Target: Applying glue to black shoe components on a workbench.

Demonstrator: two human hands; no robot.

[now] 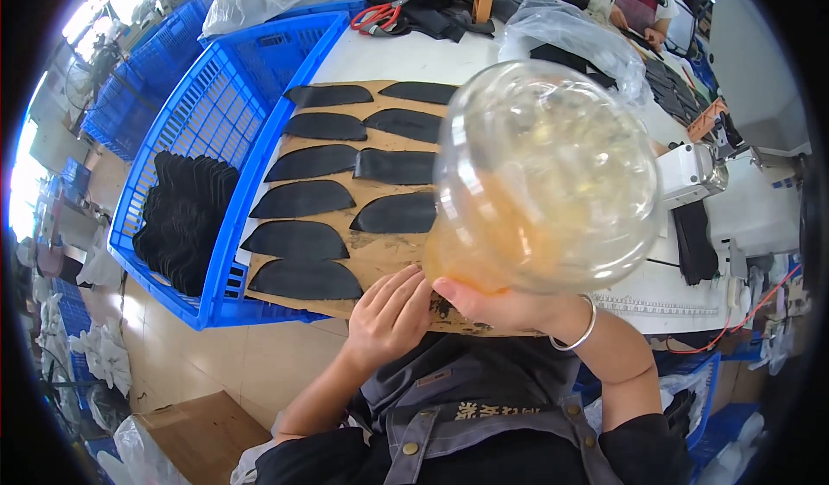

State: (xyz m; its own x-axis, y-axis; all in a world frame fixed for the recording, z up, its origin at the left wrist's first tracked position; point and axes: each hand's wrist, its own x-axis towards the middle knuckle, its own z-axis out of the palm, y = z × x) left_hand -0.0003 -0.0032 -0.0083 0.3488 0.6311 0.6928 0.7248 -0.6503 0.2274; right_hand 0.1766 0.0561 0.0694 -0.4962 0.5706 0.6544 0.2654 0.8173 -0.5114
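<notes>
My right hand [496, 304], with a bangle on its wrist, grips a big round clear bottle [553, 174] holding some yellowish-orange liquid. The bottle is tilted, its rounded base toward me and its amber end low, by my hands. Its mouth is hidden. At the near edge of a brown board [380, 252], my left hand [393, 312] has its fingers bent and close together beside the bottle's lower end; what they hold, if anything, is hidden. Curved black pieces [302, 200] lie in two columns on the board, the right column partly behind the bottle.
Left of the board stands a blue plastic crate [199, 96] with stacked black pieces [186, 221]. Red-handled scissors [377, 19] and black scraps lie at the back. A white machine [693, 174] and a ruler strip [656, 304] are at right. Other people [639, 6] work at far right.
</notes>
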